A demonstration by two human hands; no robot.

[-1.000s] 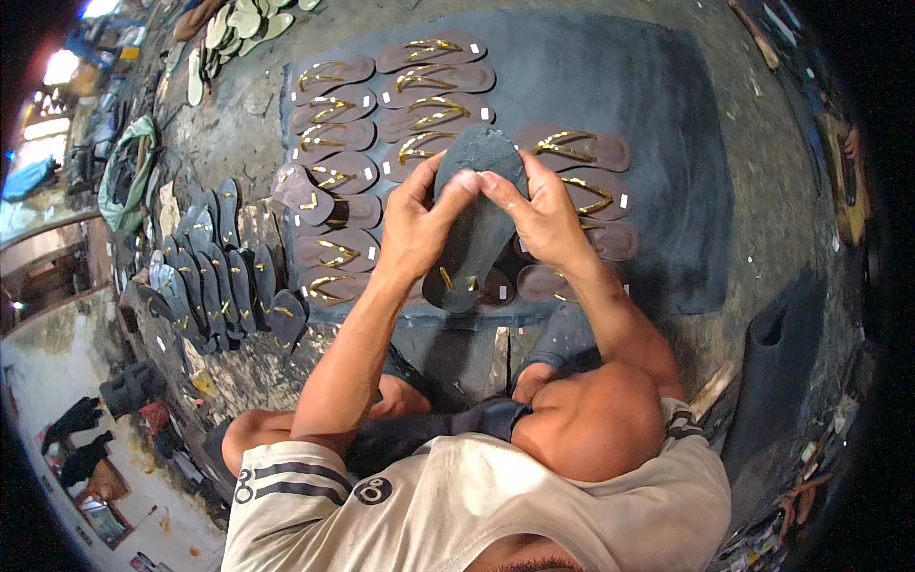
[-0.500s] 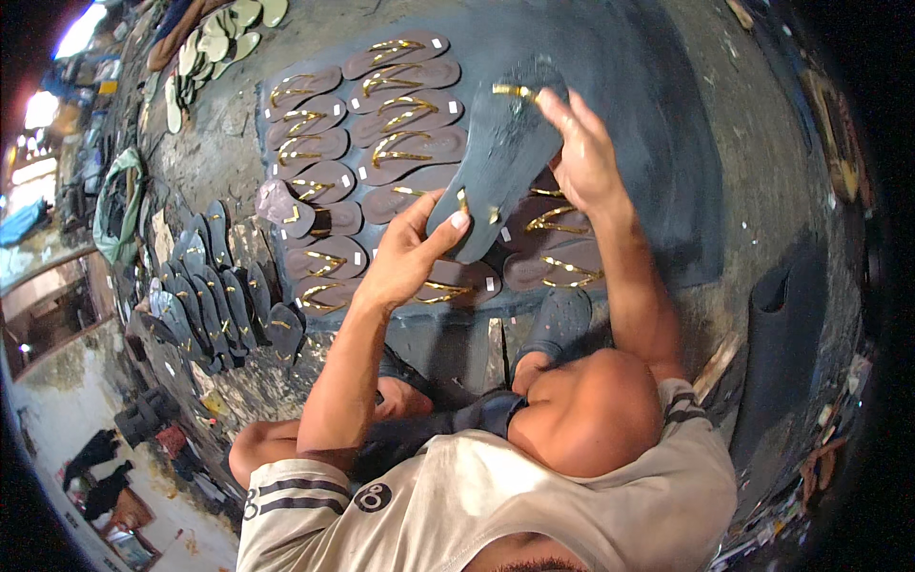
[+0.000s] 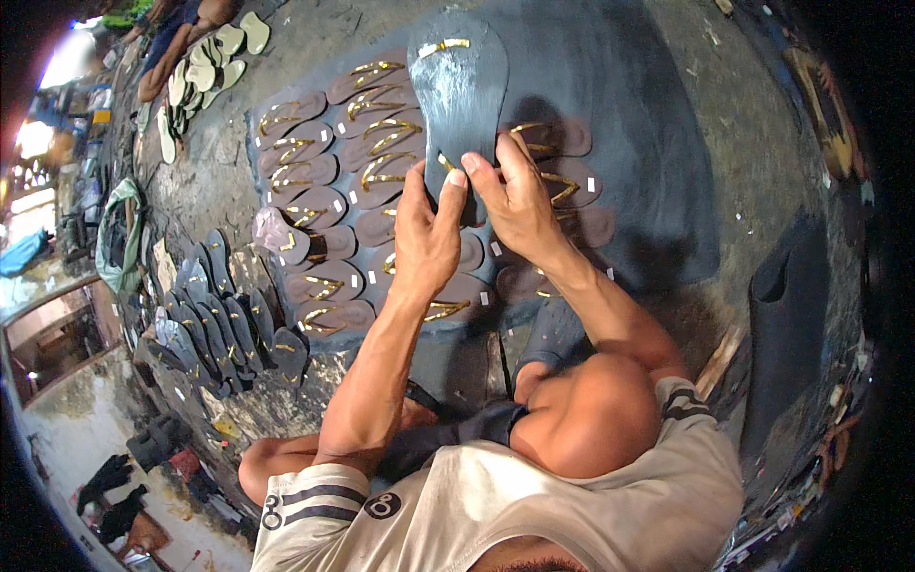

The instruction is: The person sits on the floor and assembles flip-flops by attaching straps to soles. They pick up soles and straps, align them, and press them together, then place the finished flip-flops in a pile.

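A dark grey flip-flop sole [image 3: 462, 95] is held up in front of me, its wide end pointing away. The face turned to me is shiny, as if wet, and a short gold strap end crosses it near the far end. My left hand [image 3: 429, 238] grips the near end, thumb on top, fingers mostly hidden behind. On the right edge of that same end, my right hand [image 3: 519, 205] is closed, its thumb and fingers against the sole. Below lie rows of brown flip-flops [image 3: 315, 208] with gold straps and small white tags, partly covered by my arms.
The flip-flops lie on a dark grey mat [image 3: 648, 191]. Several dark soles [image 3: 214, 319] stand bunched at the left, with pale soles [image 3: 200, 71] heaped at the far left. A rolled dark sheet [image 3: 786, 315] is at the right. Part of another person [image 3: 181, 43] shows at the upper left.
The sole has swung from a rightward slant to nearly upright and moved left and away. My right hand has shifted from its far end to the near end, beside my left hand.
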